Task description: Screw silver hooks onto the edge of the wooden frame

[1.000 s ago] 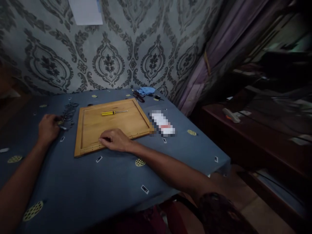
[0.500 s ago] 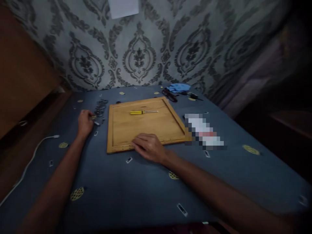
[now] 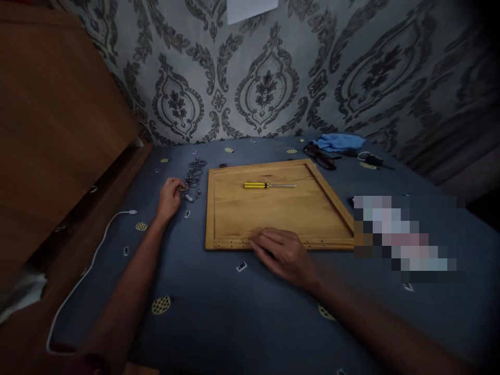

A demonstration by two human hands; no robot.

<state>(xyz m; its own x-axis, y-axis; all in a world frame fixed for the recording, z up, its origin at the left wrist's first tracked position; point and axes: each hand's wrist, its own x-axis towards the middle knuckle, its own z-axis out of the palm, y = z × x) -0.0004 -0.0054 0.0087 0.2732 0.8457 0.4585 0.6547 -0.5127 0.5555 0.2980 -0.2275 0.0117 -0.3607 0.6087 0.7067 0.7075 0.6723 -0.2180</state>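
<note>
The left hand (image 3: 169, 198) reached to the near edge of a loose heap of small metal parts (image 3: 195, 171), thumb and fingers drawn close together; whether they pinched a piece could not be told. The right hand (image 3: 287, 255) lay over the near rail of a framed wooden panel (image 3: 269, 208), fingers curled and bunched; anything held beneath them was hidden.

The panel lay flat, just right of the heap, with small dark holes (image 3: 230, 244) dotted along that rail. On it, beyond the right hand, rested a yellow-handled screwdriver (image 3: 255, 185), untouched, its shaft pointing right.

The step in hand seemed to be sorting out a small part beside the panel. The next move appeared to call for a fine pinch, freeing one piece without dragging its neighbours, while the right hand marked its place on the rail.

Farther out, dark glasses (image 3: 322, 157) and a blue cloth (image 3: 339, 141) lay near the patterned wall (image 3: 258, 88).
</note>
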